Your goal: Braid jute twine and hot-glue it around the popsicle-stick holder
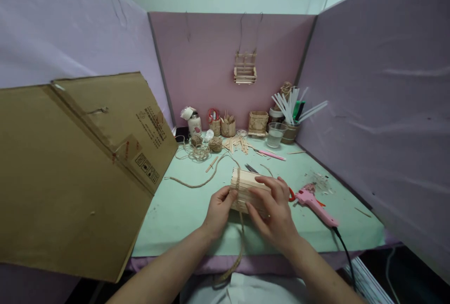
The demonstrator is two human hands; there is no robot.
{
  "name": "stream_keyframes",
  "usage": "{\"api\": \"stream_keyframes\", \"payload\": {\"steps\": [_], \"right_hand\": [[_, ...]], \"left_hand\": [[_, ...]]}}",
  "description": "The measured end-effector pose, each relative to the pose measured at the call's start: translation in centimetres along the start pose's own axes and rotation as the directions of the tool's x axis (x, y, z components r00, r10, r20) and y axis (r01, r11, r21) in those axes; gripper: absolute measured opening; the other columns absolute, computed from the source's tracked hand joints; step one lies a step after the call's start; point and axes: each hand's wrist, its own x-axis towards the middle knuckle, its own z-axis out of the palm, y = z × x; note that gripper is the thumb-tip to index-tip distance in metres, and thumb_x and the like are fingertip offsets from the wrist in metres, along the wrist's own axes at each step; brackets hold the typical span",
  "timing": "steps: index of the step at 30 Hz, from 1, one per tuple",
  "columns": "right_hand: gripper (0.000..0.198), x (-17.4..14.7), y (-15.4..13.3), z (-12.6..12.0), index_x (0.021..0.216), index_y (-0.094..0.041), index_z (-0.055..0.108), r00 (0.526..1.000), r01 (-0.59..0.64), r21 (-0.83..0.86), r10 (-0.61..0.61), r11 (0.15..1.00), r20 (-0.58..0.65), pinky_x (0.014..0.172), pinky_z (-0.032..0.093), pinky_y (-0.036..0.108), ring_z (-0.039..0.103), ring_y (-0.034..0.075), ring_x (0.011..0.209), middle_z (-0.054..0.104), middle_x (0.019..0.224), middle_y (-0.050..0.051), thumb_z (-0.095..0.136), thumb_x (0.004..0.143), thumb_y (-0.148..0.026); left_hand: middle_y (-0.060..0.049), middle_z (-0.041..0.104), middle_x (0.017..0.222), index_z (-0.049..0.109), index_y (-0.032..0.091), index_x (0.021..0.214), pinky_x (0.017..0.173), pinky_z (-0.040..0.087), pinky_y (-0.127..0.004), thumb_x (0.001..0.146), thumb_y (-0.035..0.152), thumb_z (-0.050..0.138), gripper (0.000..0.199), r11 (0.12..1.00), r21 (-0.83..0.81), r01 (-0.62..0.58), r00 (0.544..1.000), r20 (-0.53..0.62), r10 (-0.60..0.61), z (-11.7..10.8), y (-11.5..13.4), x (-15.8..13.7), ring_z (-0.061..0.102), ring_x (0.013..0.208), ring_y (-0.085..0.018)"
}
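Between my hands is a small piece built of pale wooden craft sticks (246,178) laid side by side, held over the front of the table. A braided twine cord (242,229) crosses it near its left end; one end hangs toward my lap, the other trails left across the table. My left hand (218,210) pinches the piece's left edge beside the cord, thumb on top. My right hand (276,208) grips its right part, with bent fingers over the top and thumb at the near side. The underside is hidden.
To the right lie a pink glue gun (316,206) with a black cable and scissors (291,194), partly hidden. Twine balls (215,144), loose sticks (239,143), a pink craft knife (270,155) and a water cup (275,135) stand behind. A cardboard sheet (87,168) leans at left.
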Motion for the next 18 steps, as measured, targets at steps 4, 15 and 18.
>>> {"api": "stream_keyframes", "payload": {"steps": [4, 15, 18], "right_hand": [[0.032, -1.9, -0.4, 0.9, 0.112, -0.024, 0.053, 0.999, -0.027, 0.021, 0.028, 0.999, -0.031, 0.099, 0.037, 0.056, 0.043, 0.031, 0.117, 0.045, 0.125, 0.012, 0.062, 0.082, -0.018], [0.032, -2.8, 0.3, 2.1, 0.113, -0.021, 0.053, 0.984, -0.172, -0.037, 0.170, 0.984, -0.058, 0.086, 0.043, 0.044, 0.055, 0.028, 0.102, 0.058, 0.110, 0.011, 0.063, 0.083, -0.028], [0.028, -3.1, 0.7, 2.3, 0.105, -0.020, 0.055, 0.974, -0.225, -0.016, 0.225, 0.974, 0.014, 0.074, 0.045, 0.037, 0.061, 0.023, 0.082, 0.065, 0.090, 0.006, 0.065, 0.082, -0.032]], "left_hand": [[-0.006, 0.071, 0.086, 0.073, 0.013, 0.089, 0.081, 0.047, -0.030, 0.082, 0.054, 0.064, 0.042, 0.996, -0.085, 0.041, 0.997, -0.068, -0.047, 0.2, -0.7, 0.3, 0.061, 0.082, -0.018], [-0.009, 0.074, 0.093, 0.068, 0.014, 0.103, 0.078, 0.051, -0.033, 0.078, 0.059, 0.065, 0.052, 0.952, -0.303, 0.045, 0.973, -0.202, -0.110, 2.7, -0.8, 1.2, 0.067, 0.080, -0.020], [-0.008, 0.074, 0.096, 0.068, 0.014, 0.101, 0.081, 0.051, -0.032, 0.079, 0.057, 0.065, 0.048, 0.963, -0.265, 0.052, 0.975, -0.197, -0.107, 2.6, -1.5, 1.2, 0.068, 0.083, -0.020]]}}
